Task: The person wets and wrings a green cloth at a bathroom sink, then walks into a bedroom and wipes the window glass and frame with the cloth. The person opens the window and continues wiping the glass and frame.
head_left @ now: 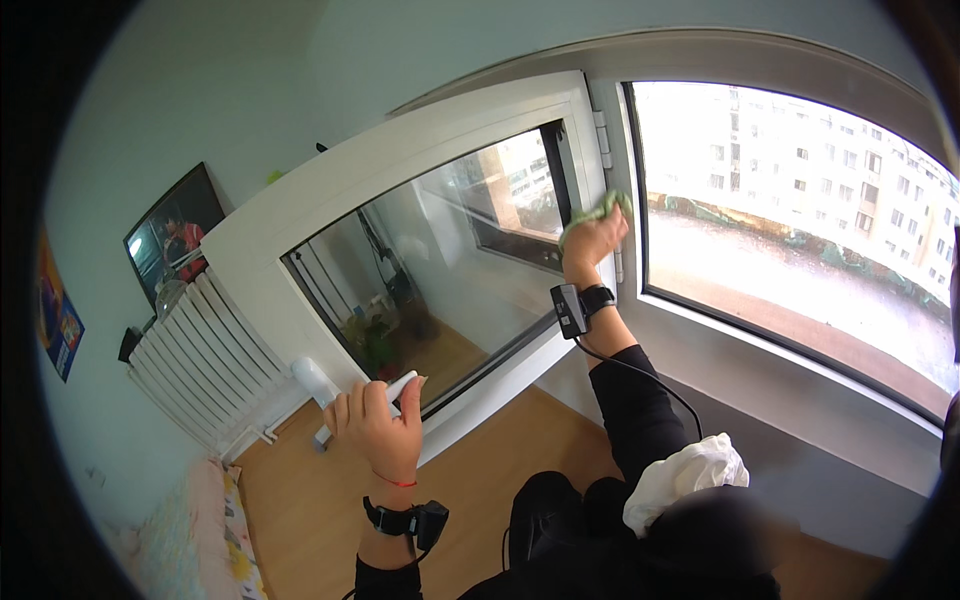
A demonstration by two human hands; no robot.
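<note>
A white-framed window sash (465,142) stands swung inward on its hinges. My left hand (379,427) is closed around its white handle (401,384) at the lower left corner of the frame. In my right hand (596,236) is a green cloth (611,204), pressed against the hinge side of the sash by the fixed frame. Part of the cloth is hidden behind my fingers. The glass pane (442,262) between my hands reflects a plant and the outdoors. Each wrist wears a black strapped device with a cable.
A fixed window pane (787,225) at right looks out on a building. White radiator (214,360) and dark framed picture (176,232) are on the left wall. Patterned bedding (202,525) lies at lower left above the wooden floor (315,510). White fabric (686,480) hangs near my body.
</note>
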